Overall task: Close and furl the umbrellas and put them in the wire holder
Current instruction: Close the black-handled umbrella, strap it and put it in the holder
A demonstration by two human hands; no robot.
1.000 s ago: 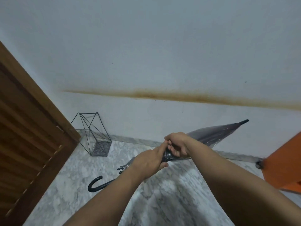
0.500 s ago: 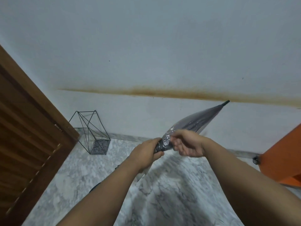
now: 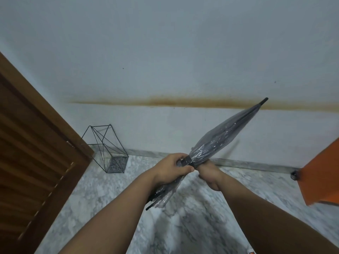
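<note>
Arms reach out over the marble floor (image 3: pixel 192 226), and both hands meet in the middle on one clear umbrella (image 3: pixel 222 136). The left hand (image 3: pixel 171 170) has its fingers curled round the bunched plastic, right at the dark strap (image 3: pixel 187 160) that goes round the folds. The right hand (image 3: pixel 209 174) is under the umbrella, just beside the strap. Its fingers are hidden, so I cannot tell for sure how they lie, but they look wrapped round the umbrella too.

The umbrella is shut and rolled up thin. It tilts, with its black tip (image 3: pixel 264 101) pointing up to the right, toward the wall. Its other end sticks out below the left hand, and the handle is hidden.

So the closing looks done, and the rolling looks nearly done. I think the strap is being fastened now.

Farther off, the wire holder (image 3: pixel 106 149) stands on the floor by the wall, next to the wooden door (image 3: pixel 33 162). It is well apart from the umbrella. I see nothing in it, so the umbrella has not yet gone in. No other umbrella shows here. Something orange (image 3: pixel 322 176) is at the right edge.
</note>
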